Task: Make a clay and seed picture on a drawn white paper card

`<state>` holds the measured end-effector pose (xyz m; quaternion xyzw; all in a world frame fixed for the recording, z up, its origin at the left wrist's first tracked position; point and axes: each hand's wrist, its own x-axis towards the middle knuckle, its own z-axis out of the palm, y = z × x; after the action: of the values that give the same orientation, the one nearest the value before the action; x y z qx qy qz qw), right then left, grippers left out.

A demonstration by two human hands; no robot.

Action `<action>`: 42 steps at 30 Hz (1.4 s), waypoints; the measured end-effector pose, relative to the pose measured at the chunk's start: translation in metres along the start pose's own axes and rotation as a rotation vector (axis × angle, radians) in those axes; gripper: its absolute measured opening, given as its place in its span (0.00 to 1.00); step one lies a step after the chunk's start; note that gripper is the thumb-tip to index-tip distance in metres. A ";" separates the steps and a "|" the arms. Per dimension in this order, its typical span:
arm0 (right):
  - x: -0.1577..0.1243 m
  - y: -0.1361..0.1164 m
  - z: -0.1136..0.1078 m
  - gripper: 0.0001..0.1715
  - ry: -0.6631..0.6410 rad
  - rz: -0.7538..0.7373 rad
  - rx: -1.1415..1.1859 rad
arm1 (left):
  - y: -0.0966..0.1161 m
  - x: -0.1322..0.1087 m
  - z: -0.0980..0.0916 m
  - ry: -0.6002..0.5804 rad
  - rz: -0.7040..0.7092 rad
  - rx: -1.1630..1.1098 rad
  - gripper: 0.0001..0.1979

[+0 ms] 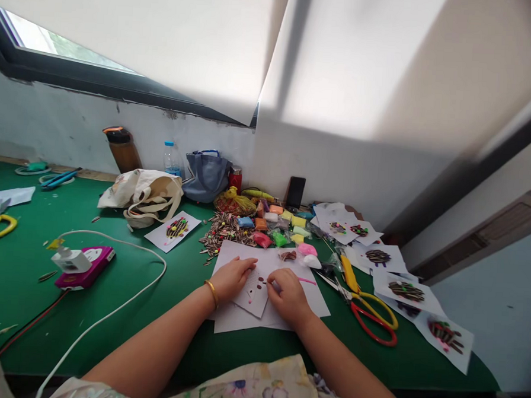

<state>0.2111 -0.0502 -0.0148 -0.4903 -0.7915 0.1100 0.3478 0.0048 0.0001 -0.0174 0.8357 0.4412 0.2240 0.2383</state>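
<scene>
My left hand, a gold bangle on its wrist, lies with fingers stretched over the left side of a small white card. The card bears several small brown pieces and tiny pink bits. At its right edge my right hand is closed in a pinch, fingertips near the brown pieces; whatever is between them is too small to name. Larger white sheets lie under the card. On them, beyond my right hand, are a brown lump of clay, a pink lump and a thin pink strip.
Sunflower seeds are heaped behind the sheets, beside coloured clay packs. Red-and-yellow scissors and a yellow cutter lie right, near finished seed pictures. Left are a purple power strip, white cable and cloth bag.
</scene>
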 end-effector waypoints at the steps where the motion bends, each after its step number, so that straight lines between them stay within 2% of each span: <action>1: 0.000 -0.001 0.000 0.05 -0.005 0.001 -0.009 | 0.001 0.000 0.000 -0.003 -0.001 0.003 0.21; 9: 0.000 0.002 0.006 0.07 -0.032 -0.001 -0.005 | 0.006 -0.001 -0.003 -0.024 -0.005 0.067 0.21; 14: -0.001 0.001 0.003 0.07 -0.026 -0.039 0.060 | 0.007 -0.002 -0.003 -0.033 0.008 0.066 0.22; 18: -0.002 -0.004 0.000 0.08 -0.072 -0.081 0.116 | 0.007 -0.001 -0.003 -0.036 0.007 0.062 0.22; 29: 0.000 -0.002 0.003 0.08 -0.082 -0.012 0.132 | 0.007 -0.001 -0.004 -0.034 0.004 0.077 0.22; 35: 0.001 0.001 0.007 0.04 0.021 0.056 -0.026 | 0.006 -0.001 -0.003 -0.029 0.008 0.086 0.22; 42: 0.003 0.002 0.015 0.02 -0.003 0.081 -0.160 | 0.005 -0.001 -0.001 -0.017 0.012 0.072 0.21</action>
<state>0.2019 -0.0444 -0.0259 -0.5480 -0.7777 0.0613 0.3019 0.0065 -0.0033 -0.0135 0.8482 0.4421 0.2023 0.2103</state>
